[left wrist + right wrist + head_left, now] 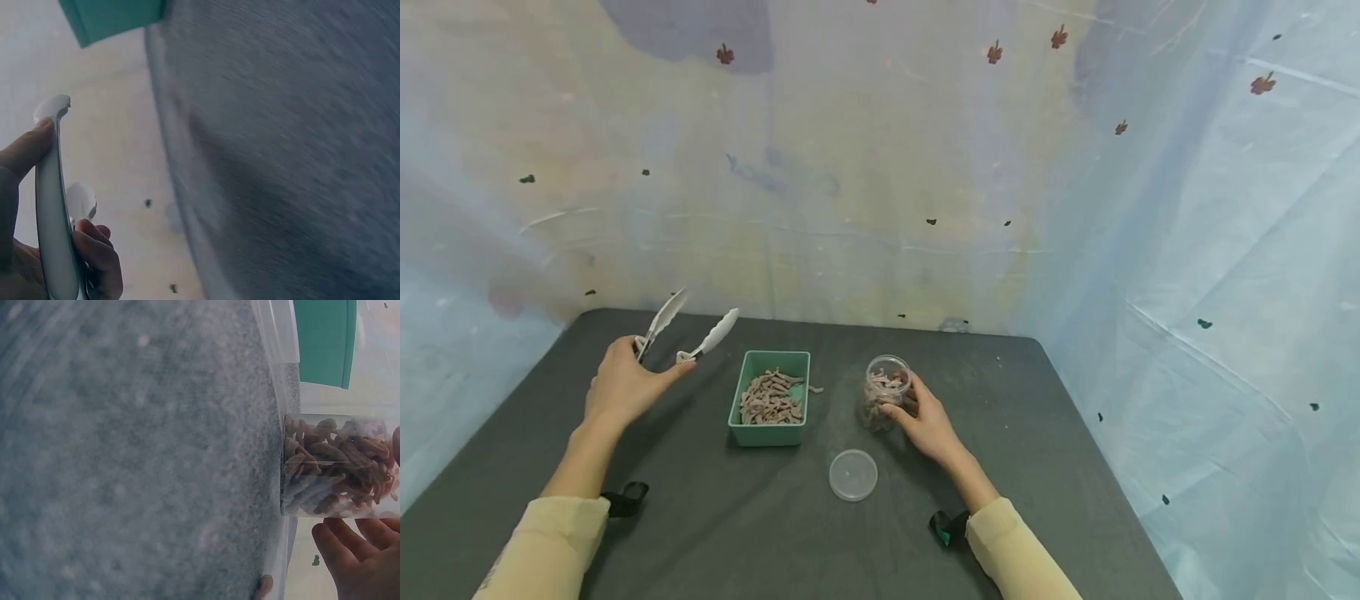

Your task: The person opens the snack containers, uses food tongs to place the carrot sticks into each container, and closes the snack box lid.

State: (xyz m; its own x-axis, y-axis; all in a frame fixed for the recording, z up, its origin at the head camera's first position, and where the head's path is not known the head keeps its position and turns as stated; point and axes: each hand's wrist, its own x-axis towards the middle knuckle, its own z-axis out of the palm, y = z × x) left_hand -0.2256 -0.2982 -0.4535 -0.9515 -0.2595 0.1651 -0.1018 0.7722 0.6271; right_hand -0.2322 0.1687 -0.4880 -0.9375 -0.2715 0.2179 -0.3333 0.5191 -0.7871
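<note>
My left hand [622,385] holds a pair of tongs [55,206] with white scalloped tips, spread apart and raised left of the green tray [769,435]. Small brownish curled pieces [770,400] lie heaped in that tray. On the right, my right hand [931,423] grips a clear jar [340,465] standing on the table, thumb on one side and fingers on the other. More of the same brownish pieces [350,456] fill much of the jar, whose top is uncovered. A round clear lid [853,475] lies flat in front of the jar.
One loose piece [816,389] sits just outside the tray's right wall. The dark grey table [737,533] ends at a hanging patterned sheet [850,167] behind and on the right. Black straps [627,500] stick out near both sleeves.
</note>
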